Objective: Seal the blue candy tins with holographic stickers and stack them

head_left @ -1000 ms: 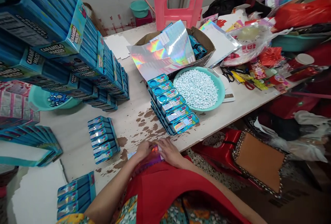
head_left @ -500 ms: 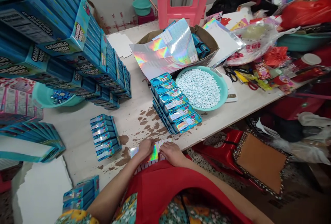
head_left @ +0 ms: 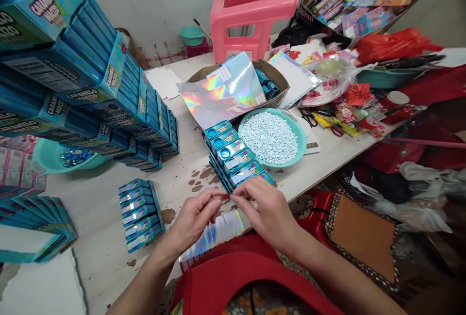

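Note:
My left hand (head_left: 198, 220) and my right hand (head_left: 267, 210) meet fingertip to fingertip over the table's near edge. Both are pinched; whatever lies between the fingertips is too small to make out. Just below them, a shiny rainbow sticker sheet (head_left: 214, 235) lies against the red apron (head_left: 218, 266). Beyond my right hand stands a row of blue tins (head_left: 229, 152), the nearest partly covered by that hand. Several of these tins carry shiny strips on their lids. Touching the row is a turquoise bowl (head_left: 303, 147) of small pale candies (head_left: 269, 138).
Another group of blue tins (head_left: 136, 213) sits on the left, before a tall stack of blue display boxes (head_left: 91, 87). Behind the bowl, more rainbow sheets (head_left: 222, 87) lie over a cardboard box (head_left: 284, 91). Scissors (head_left: 309, 117) and bags crowd the right; a red chair (head_left: 313, 220) stands below.
Both hands have lifted off the sticker sheet and come together at the fingertips, closer to the tin row. The camera view has shifted, uncovering more of the wall and the right-hand clutter.

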Available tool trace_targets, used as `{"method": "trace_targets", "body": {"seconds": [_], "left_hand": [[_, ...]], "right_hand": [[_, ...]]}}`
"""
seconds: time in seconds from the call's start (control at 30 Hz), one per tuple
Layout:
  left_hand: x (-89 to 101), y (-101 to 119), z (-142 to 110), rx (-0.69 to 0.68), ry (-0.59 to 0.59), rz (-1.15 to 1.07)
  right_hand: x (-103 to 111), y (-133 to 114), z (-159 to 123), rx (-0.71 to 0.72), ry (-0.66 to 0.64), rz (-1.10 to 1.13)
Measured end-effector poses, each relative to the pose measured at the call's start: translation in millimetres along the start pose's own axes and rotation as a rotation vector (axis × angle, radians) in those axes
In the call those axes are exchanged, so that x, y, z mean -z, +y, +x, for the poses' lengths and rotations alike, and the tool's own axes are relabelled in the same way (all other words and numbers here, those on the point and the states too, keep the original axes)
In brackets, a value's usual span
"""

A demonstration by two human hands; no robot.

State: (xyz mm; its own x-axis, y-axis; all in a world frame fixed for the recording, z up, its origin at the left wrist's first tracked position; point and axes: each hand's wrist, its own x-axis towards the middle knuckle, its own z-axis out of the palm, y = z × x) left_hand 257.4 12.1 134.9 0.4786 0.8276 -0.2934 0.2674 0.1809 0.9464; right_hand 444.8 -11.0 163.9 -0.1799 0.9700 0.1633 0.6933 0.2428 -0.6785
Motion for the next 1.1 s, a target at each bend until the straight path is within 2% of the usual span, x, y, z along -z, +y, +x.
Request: {"method": "trace_targets", "body": {"seconds": [0.1, 0.2, 0.33, 0.4, 0.47, 0.53, 0.6, 0.73, 0.87, 0.97, 1.1], "left_hand": [[8.2, 12.9, 30.5, -0.095, 0.113, -0.028], [18.4, 16.1, 58.5, -0.17, 0.196, -0.077], [23.8, 6.6, 73.1, -0.139, 0.276, -0.114], [23.2, 5.4, 70.2, -0.147, 0.363, -0.109], [22.3, 11.7, 64.9, -0.226, 0.436, -0.086], [21.8, 24.0, 61.2, -0.343, 0.426, -0.047], [21.5, 37.4, 61.0, -0.405, 0.341, -0.002], [20.4, 48.2, 69.6, -0.322, 0.183, 0.04], [18.0, 37.3, 77.6, -0.268, 0.189, -0.034], [17.0, 28.3, 81.2, -0.232, 0.216, -0.055], [17.6, 21.2, 87.2, -0.183, 0.258, 0.038]], "right_hand": [[10.7, 12.2, 37.3, -0.008, 0.143, -0.109], [17.6, 35.4, 73.8, -0.063, 0.238, -0.137], [24.9, 51.7, 93.4, -0.086, 0.128, -0.042], [31.3, 45.7, 89.7, -0.066, 0.097, -0.002], [40.5, 33.3, 82.6, -0.043, 0.094, 0.029], [50.6, 19.8, 76.6, -0.021, 0.069, 0.063], [58.4, 10.2, 73.5, -0.008, 0.035, 0.095], [57.4, 10.1, 77.7, -0.035, -0.048, 0.173], [37.7, 27.3, 89.8, -0.109, -0.062, 0.164], [24.3, 37.7, 97.1, -0.084, 0.011, 0.021], [15.5, 43.9, 101.4, -0.096, 0.073, -0.084]]}}
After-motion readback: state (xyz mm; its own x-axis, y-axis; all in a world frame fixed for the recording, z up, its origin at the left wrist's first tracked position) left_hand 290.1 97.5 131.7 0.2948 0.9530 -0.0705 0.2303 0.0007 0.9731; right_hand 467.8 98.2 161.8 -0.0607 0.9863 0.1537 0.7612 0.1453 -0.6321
